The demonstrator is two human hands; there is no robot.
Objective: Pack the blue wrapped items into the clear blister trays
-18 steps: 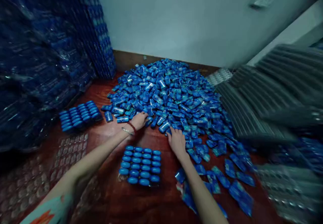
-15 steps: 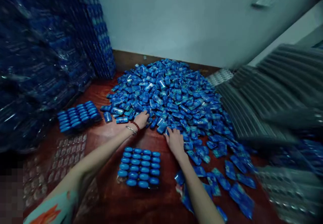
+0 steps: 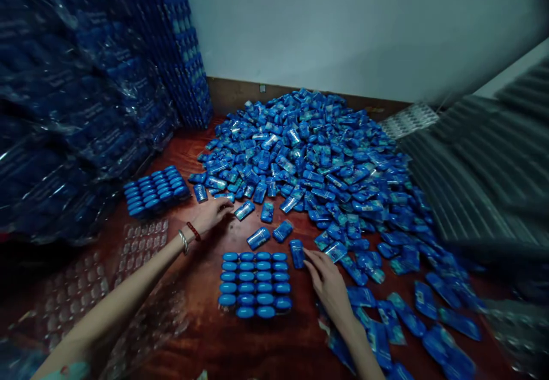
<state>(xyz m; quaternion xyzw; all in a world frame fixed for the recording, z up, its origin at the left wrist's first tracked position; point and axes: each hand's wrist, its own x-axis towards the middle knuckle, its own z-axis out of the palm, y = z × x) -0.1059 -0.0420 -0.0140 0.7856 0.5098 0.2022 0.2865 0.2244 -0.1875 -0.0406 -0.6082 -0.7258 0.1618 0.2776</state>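
Observation:
Several small blue wrapped packets lie loose between my hands, among them a shiny blue packet (image 3: 258, 237). My left hand (image 3: 210, 215) hovers over the table with loosely bent fingers apart, its tips close to another packet (image 3: 244, 210); it holds nothing I can see. My right hand (image 3: 328, 277) has thumb and index finger apart, with the tips against the right edge of an upright-turned blue packet (image 3: 297, 253). Between my forearms sits a block of glossy blue oval pieces in rows (image 3: 255, 283). A similar block (image 3: 156, 190) stands at the left.
A large heap of blue packets (image 3: 309, 146) spreads against the wall and down the right side. Clear moulded plastic trays (image 3: 141, 243) lie at the left on the reddish table (image 3: 197, 323). Plastic-wrapped blue stacks (image 3: 107, 94) rise at the left, grey ridged trays (image 3: 467, 163) at the right.
Both hands have drawn back from the heap's front edge, the left toward the left, the right nearer to me. Several packets now lie loose in front of the heap. The view has shifted slightly.

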